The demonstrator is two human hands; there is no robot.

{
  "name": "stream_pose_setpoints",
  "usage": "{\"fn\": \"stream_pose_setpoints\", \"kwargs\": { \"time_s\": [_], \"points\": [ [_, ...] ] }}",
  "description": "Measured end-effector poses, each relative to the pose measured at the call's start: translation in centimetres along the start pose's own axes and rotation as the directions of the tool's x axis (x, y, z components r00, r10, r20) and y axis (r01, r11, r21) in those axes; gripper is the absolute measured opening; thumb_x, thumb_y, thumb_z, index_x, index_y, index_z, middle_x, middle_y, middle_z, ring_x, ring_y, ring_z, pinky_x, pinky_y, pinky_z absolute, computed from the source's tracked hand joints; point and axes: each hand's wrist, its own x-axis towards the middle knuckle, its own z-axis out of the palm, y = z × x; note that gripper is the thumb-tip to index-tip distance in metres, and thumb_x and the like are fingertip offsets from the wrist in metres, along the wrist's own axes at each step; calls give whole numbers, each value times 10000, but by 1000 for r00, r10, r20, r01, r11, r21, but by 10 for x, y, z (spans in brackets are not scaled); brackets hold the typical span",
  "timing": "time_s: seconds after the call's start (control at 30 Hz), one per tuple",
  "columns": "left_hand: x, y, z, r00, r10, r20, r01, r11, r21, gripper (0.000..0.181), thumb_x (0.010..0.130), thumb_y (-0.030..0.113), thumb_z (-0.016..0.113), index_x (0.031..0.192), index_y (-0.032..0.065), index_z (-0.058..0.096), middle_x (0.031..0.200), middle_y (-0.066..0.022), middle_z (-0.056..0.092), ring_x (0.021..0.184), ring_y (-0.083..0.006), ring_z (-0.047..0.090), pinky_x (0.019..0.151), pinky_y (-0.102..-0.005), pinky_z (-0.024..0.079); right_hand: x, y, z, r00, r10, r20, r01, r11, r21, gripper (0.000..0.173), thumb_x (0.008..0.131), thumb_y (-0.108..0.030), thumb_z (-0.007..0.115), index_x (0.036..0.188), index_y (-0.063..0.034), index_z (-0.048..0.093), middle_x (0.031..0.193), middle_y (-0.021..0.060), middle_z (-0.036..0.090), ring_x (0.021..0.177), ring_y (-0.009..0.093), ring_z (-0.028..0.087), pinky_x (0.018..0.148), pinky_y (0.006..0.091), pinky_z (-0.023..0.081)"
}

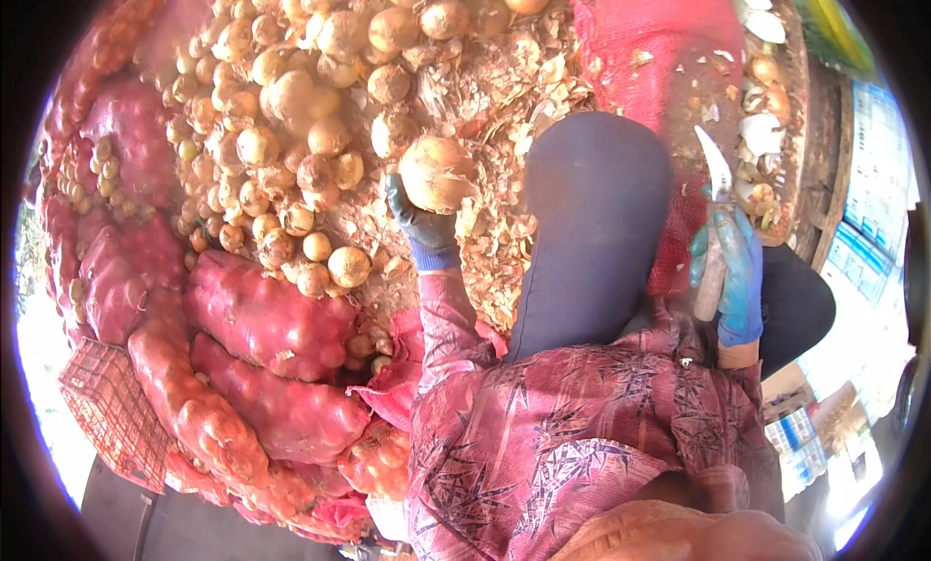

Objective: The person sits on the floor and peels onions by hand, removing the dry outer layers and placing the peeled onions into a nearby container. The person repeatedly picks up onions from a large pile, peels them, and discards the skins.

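My left hand (429,230), in a dark glove with a blue cuff, is around a large onion (438,174) with its dry skin on. Just beyond it spreads a heap of loose unpeeled onions (258,146). Dry onion skins (502,132) cover the ground beside the heap. My right hand (734,263) wears a blue-green glove and grips a curved-blade knife (716,161) by its pale handle, the blade pointing away from me. Close to that blade, a crate (796,161) holds peeled white onions (761,133) and some brownish ones.
Full red mesh sacks (269,317) pile up at the left, near a wire-mesh plastic crate (116,408). A red sack (625,44) lies flat beyond my raised knee (596,219). Wooden boards (833,161) and blue-and-white packages (873,161) stand at the right.
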Motion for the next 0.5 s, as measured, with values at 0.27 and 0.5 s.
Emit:
{"fn": "stream_pose_setpoints", "kwargs": {
  "time_s": [0.27, 0.5],
  "points": [
    [72, 187, 103, 915, -13, 403, 201, 881, -428, 505, 903, 376, 635, 1252, 16, 574, 1274, -119, 594, 1169, -259, 581, 1007, -481, 494, -1, 5, -20, 987, -65, 144, 24, 963, 269, 442, 1008, -331, 550, 1349, -49, 550, 766, 47, 614, 541, 118, 576, 459, 258, 475],
    [20, 235, 276, 451, 13, 892, -257, 959, 116, 639, 819, 215, 812, 1350, -11, 536, 1223, -111, 630, 1064, -208, 623, 917, -328, 526, 3, 19, -66, 995, -97, -6, 84, 822, 563, 314, 969, -296, 636, 1206, -97, 584, 820, 38, 655, 626, 141, 630, 511, 278, 514]
  ]
}}
